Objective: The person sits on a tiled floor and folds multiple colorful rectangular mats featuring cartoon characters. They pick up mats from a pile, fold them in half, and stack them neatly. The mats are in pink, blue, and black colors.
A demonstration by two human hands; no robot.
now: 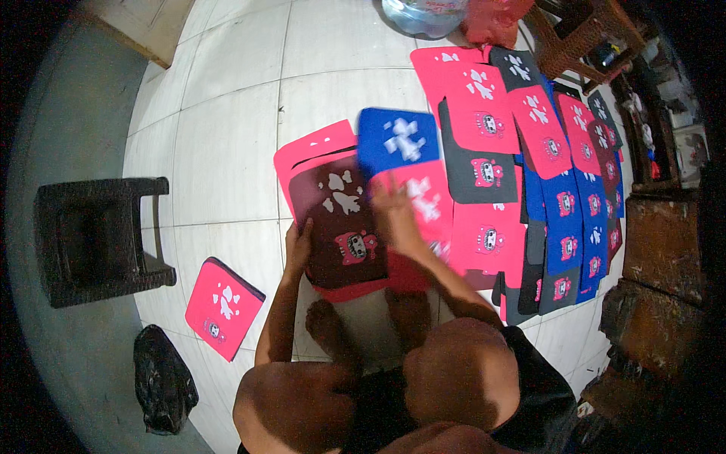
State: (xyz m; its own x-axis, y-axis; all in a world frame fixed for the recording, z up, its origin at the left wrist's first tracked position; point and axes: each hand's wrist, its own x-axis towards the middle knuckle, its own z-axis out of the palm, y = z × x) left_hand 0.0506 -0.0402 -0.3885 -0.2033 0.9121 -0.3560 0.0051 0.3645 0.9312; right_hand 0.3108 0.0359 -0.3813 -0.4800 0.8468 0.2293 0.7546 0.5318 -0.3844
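Note:
A maroon printed sheet (340, 227) with white shapes and a pink cartoon figure lies on pink sheets before me. My left hand (298, 247) grips the left edge of this pile. Just right of the maroon sheet, my right hand (394, 213) is blurred and touches a pink printed sheet (422, 193); whether its fingers hold the sheet cannot be told. Above that pink sheet, a blue sheet (397, 139) with white shapes partly shows. Overlapping rows of pink, grey, blue and maroon printed sheets (488, 108) spread over the floor to the right.
A small stack of pink-topped sheets (224, 306) lies at lower left. Beyond it are a black plastic stool (96, 241) and a black plastic bag (161, 380). A large clear bottle (425, 17), a red bag (493, 22) and brown furniture (590, 40) stand at the top right.

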